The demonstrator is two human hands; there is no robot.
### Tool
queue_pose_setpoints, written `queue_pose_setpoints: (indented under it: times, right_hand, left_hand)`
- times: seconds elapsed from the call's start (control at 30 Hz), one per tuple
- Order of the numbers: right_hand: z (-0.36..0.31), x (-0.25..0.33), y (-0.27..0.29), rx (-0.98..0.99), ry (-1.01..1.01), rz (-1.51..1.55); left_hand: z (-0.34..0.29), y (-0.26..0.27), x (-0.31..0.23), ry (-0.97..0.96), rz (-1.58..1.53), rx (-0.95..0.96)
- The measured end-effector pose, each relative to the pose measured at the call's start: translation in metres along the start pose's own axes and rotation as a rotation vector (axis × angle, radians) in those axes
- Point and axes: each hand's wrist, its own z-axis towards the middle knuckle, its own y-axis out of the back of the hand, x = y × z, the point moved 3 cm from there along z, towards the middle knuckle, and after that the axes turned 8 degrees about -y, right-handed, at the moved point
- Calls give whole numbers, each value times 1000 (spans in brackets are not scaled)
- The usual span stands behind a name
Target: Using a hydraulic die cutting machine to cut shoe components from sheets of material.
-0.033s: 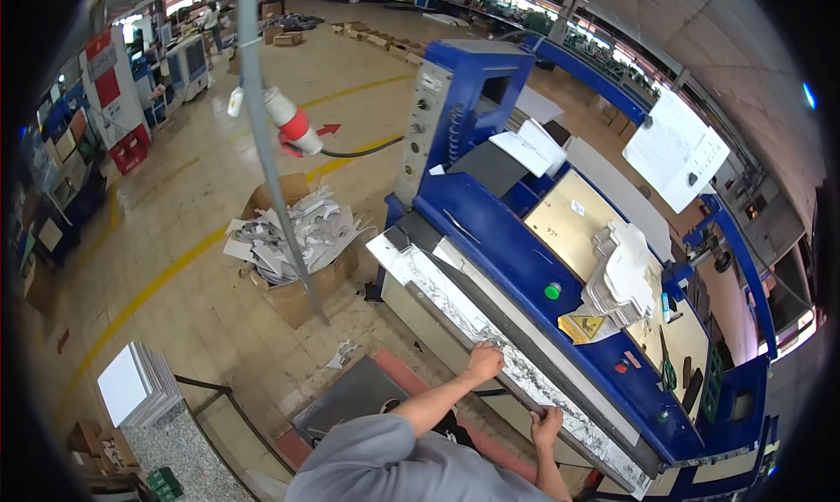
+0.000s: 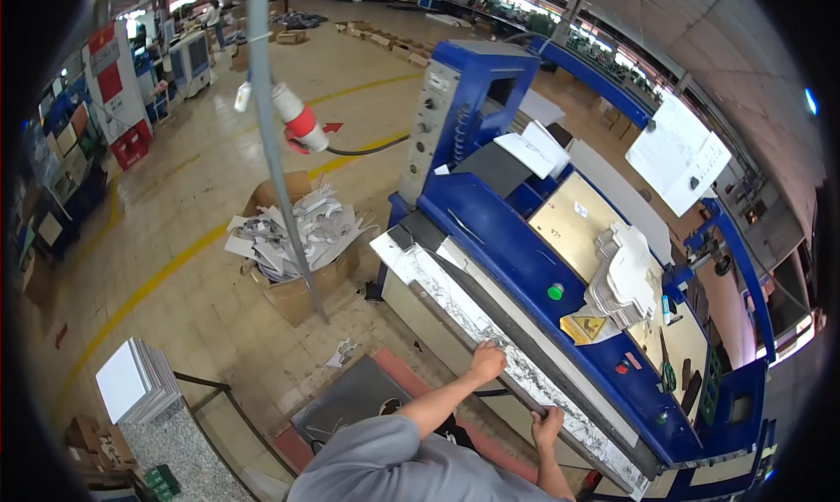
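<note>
A long white strip with grey marbled smears (image 2: 451, 305) runs slantwise along the front of a blue machine (image 2: 494, 231). A dark bar (image 2: 451, 317) borders its near side. My left hand (image 2: 487, 362) rests at the strip's near edge, about halfway along, with its fingers curled. Whatever is under those fingers is hidden. Farther right, my right hand (image 2: 548, 426) grips the dark bar, its fingers bent around the edge.
On the machine lie stacked cut-out grey-white boards (image 2: 626, 275), scissors (image 2: 668, 375) and a green button (image 2: 556, 291). A carton of paper scraps (image 2: 306, 231) stands left of a grey pole (image 2: 276, 152). White sheets (image 2: 136, 381) are stacked on a speckled table (image 2: 188, 449).
The whole view has shifted slightly. Both hands keep their places on the strip and bar.
</note>
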Motion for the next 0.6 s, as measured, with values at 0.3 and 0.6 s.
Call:
queue_pose_setpoints:
  times: [0.3,0.6]
  right_hand:
    - [-9,-17,-2,114,41,-23]
    - [-1,-16,-21,17,-9,-44]
  left_hand:
    - [-9,2,-17,55,47,119]
    - [-2,-6,9,24,160,203]
